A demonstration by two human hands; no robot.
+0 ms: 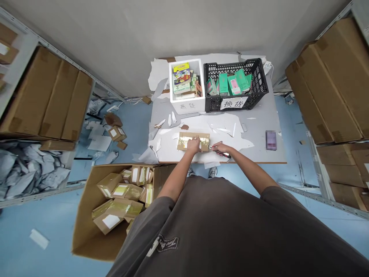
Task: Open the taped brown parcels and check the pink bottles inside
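A small brown cardboard box [182, 141] wrapped in shiny tape lies flat near the front edge of the table. My left hand [194, 144] is over its middle and right part, gripping it against the tabletop. Just right of the box, my right hand [220, 147] is closed around a box cutter [225, 154] with a red and black handle. The cutter's tip points left and meets the box's right end; how deep it sits cannot be seen.
Behind the box stand a white bin [188, 104] of mixed small boxes and a black crate [212, 104] of green boxes. Paper scraps [227, 122] litter the table [259, 119]. A phone [271, 140] lies right. A large carton [82, 215] of parcels stands at lower left.
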